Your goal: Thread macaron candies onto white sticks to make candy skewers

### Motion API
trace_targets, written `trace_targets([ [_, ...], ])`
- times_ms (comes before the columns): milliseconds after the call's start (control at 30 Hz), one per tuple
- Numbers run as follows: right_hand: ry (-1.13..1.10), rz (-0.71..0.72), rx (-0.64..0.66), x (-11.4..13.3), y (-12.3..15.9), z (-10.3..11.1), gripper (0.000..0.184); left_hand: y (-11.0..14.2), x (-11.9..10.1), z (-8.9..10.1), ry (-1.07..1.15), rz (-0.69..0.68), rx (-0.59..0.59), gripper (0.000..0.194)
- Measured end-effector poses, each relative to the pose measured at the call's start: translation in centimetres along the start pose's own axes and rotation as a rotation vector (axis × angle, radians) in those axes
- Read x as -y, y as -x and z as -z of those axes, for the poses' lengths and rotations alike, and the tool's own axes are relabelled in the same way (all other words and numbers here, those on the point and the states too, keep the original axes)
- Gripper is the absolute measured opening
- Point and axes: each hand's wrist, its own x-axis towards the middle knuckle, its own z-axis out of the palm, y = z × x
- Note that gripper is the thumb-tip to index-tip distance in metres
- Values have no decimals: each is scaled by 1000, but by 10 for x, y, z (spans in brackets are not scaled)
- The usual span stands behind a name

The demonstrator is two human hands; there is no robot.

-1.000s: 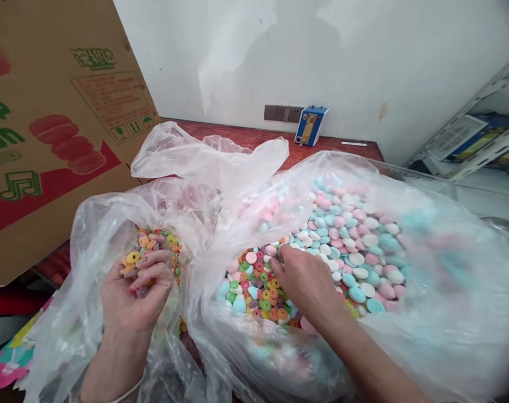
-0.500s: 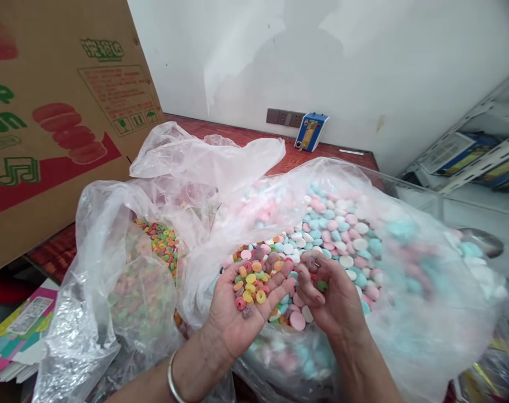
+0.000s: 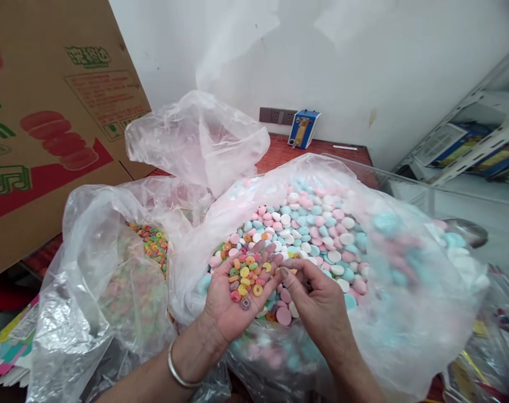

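My left hand (image 3: 233, 296) is palm up above the large bag, cupping a small heap of coloured ring candies (image 3: 246, 274) in yellow, orange, green, red and purple. Its fingers stretch forward under the heap. At those fingertips my right hand (image 3: 311, 285) is closed in a pinch, thumb against forefinger, on a small yellow-orange ring candy that is partly hidden. Beneath both hands, pink, blue and white button-shaped candies (image 3: 296, 232) fill the open clear plastic bag (image 3: 409, 336). A few loose rings lie among them near the left fingers.
Left of it stands another clear bag (image 3: 86, 224) with many small coloured rings (image 3: 155, 243). A big cardboard box (image 3: 65, 84) rises at the far left. A blue box (image 3: 304, 129) sits on the red table (image 3: 275, 154) by the wall. A metal bowl (image 3: 468, 232) and shelves (image 3: 468, 134) are at right.
My right hand has moved left to my left fingertips, and its thumb and forefinger have closed together. The rear bag's plastic top has risen. The view has shifted slightly.
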Motion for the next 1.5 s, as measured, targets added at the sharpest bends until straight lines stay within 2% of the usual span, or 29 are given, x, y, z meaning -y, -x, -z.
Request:
trace_targets([
  [133, 189, 49, 57, 4, 1, -9, 11, -1, 4, -3, -13, 5, 26, 47],
  [200, 119, 13, 66, 3, 1, -12, 12, -1, 5, -4, -15, 9, 29, 47],
  [233, -1, -37, 71, 3, 0, -12, 15, 0, 5, -3, -10, 9, 24, 47],
  [367, -737, -304, 121, -2, -3, -6, 25, 0, 2, 4, 16, 44, 32, 48],
  [400, -856, -331, 126, -4, -4, -4, 27, -1, 1, 6, 19, 55, 47, 48],
  [467, -926, -340, 104, -7, -5, -2, 32, -3, 0, 11, 22, 72, 79, 50],
  [600, -692, -279, 24, -9, -5, -4, 38, -4, 0, 11, 10, 68, 94, 52],
  [700, -341, -79, 58, -6, -2, -6, 26, -4, 0, 7, -18, 67, 101, 51],
  [833, 41, 206, 171, -3, 0, -9, 29, -4, -1, 4, -30, 85, 123, 50],
  [933, 202, 221, 100, -8, -3, -7, 29, -4, -2, 6, -24, 118, 127, 50],
  [1033, 245, 186, -12, -13, -3, -1, 28, -3, -5, 9, -31, 122, 141, 49],
  [1100, 229, 199, -9, -12, 1, 4, 27, -3, -7, 11, -42, 111, 158, 49],
  [1233, 197, 218, 197, -4, 15, 2, 23, -5, -8, 16, -61, 91, 206, 51],
  [1300, 207, 208, 239, -2, 20, -3, 20, -6, -8, 17, -64, 86, 228, 51],
  [1433, 207, 143, 107, -4, 19, -5, 17, -6, -8, 17, -60, 81, 250, 51],
  [1500, 190, 132, 88, -4, 18, -4, 17, -6, -8, 16, -60, 85, 245, 51],
])
